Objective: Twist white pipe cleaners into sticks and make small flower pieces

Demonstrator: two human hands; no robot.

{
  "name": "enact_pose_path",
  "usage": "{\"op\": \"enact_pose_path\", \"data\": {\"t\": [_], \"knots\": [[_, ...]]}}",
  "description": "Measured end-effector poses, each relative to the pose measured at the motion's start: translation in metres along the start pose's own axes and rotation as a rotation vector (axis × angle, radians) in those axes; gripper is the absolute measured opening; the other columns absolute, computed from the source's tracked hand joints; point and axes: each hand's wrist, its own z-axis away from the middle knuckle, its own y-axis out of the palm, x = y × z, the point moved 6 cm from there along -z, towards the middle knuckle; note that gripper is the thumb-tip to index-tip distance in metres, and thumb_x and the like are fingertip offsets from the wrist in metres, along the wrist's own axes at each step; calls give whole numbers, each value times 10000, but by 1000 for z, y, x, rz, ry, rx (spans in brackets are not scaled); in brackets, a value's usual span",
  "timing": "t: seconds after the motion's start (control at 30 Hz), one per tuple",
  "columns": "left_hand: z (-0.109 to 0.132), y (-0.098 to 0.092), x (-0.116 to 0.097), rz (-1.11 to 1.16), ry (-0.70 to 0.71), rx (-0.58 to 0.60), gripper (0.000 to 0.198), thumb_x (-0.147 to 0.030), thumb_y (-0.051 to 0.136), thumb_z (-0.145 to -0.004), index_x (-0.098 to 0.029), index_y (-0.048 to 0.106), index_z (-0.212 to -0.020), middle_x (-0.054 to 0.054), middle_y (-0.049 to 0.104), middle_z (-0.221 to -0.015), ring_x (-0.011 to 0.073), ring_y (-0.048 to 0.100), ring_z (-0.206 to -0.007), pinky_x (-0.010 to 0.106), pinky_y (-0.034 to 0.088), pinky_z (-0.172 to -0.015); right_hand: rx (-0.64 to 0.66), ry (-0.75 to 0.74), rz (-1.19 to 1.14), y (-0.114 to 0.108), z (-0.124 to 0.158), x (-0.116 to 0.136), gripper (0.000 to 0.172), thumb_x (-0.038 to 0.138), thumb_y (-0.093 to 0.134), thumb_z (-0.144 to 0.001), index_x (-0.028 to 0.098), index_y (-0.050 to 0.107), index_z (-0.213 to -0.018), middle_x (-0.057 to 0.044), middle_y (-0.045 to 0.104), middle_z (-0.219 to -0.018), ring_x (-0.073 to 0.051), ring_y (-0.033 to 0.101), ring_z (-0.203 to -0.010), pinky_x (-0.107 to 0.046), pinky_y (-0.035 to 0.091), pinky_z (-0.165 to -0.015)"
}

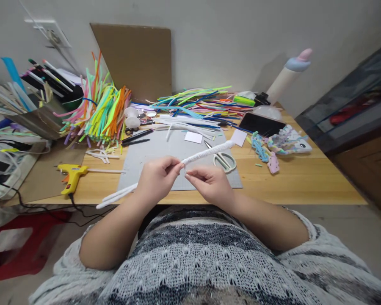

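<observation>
My left hand point(158, 176) is closed around a bundle of white pipe cleaners point(206, 153). Beyond the fingers, the bundle is tightly wrapped into a thick, ridged stem slanting up to the right. Its loose, unwrapped ends point(116, 197) stick out to the left behind the wrist. My right hand point(211, 182) is pinched just below the stem, close to the left fingertips, on what looks like a short white strand of pipe cleaner, mostly hidden by the fingers. Scissors with pale handles point(225, 162) lie under the stem on a grey cutting mat point(136, 159).
A yellow glue gun point(73, 176) lies left, its cord hanging off the table edge. Colourful pipe cleaners stand in a bunch point(104, 112) and lie in a heap point(193, 101) at the back. A phone point(260, 124), white cards point(193, 137) and black pens point(136, 137) lie around the mat.
</observation>
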Motion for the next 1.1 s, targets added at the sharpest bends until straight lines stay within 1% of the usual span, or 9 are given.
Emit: {"op": "enact_pose_path", "data": {"t": [0.13, 0.23, 0.33, 0.43, 0.53, 0.7, 0.87, 1.0, 1.1], "knots": [[0, 5, -4, -344, 137, -1, 200, -291, 505, -858, -163, 648, -803, 36, 664, -707, 142, 569, -634, 239, 363, -552, 65, -275, 547, -6, 3, 28, 217, 192, 443, -835, 153, 617, -712, -16, 581, -605, -96, 452, -551, -252, 263, -529], [3, 11, -15, -524, 357, 96, 207, -250, 478, -868, -156, 628, -760, 48, 659, -716, 165, 578, -661, 258, 354, -555, 165, -327, 764, -12, -6, 39, 190, 160, 452, -802, 153, 626, -727, -31, 606, -613, -108, 457, -551, -261, 221, -516], [12, 16, -24, -552, 556, 251, 174, -198, 472, -861, -151, 610, -766, 39, 644, -701, 157, 566, -651, 257, 351, -552, 331, -231, 649, -19, -25, 36, 137, 169, 509, -771, 172, 645, -751, -13, 623, -633, -99, 469, -563, -242, 242, -520], [16, 9, -30, -383, 576, 295, 156, -210, 477, -865, -159, 614, -809, 30, 648, -729, 134, 560, -656, 239, 363, -568, 600, -21, 220, -15, -39, 21, 68, 211, 586, -730, 169, 638, -721, 16, 602, -609, -86, 482, -564, -218, 305, -526], [13, -5, -32, -116, 416, 239, 167, -248, 496, -863, -150, 612, -793, 21, 626, -680, 106, 531, -614, 216, 363, -560, 699, 171, -250, -7, -41, 5, 124, 279, 641, -691, 160, 621, -715, 25, 590, -622, -75, 481, -552, -213, 341, -515], [-1, 2, 4, 444, -242, 152, 234, -333, 549, -810, -138, 580, -685, -22, 514, -534, 57, 381, -447, 188, 274, -435, 285, 246, -539, 2, -39, -22, 150, 297, 658, -680, 167, 592, -714, 73, 487, -513, -46, 352, -437, -200, 286, -449], [-18, 41, 44, 819, -606, 53, 268, -371, 661, -684, -120, 566, -672, -28, 503, -505, 30, 328, -380, 173, 204, -378, -68, 24, -38, 3, -33, -26, 138, 271, 523, -809, 174, 608, -759, 9, 599, -662, -101, 505, -608, -233, 353, -590], [-30, 66, 63, 951, -677, 90, 322, -369, 730, -601, -102, 600, -726, -25, 516, -512, 21, 327, -372, 161, 188, -367, -25, -39, 434, 6, -31, -29, 214, 245, 435, -869, 193, 633, -806, -2, 626, -665, -119, 521, -605, -243, 326, -579], [-32, 75, 76, 1008, -747, 194, 339, -364, 749, -583, -100, 608, -742, -37, 489, -507, 13, 304, -366, 150, 153, -353, 81, -110, 560, -4, -28, -29, 226, 231, 443, -873, 202, 635, -988, -46, 676, -885, -162, 580, -793, -279, 388, -707]]}}
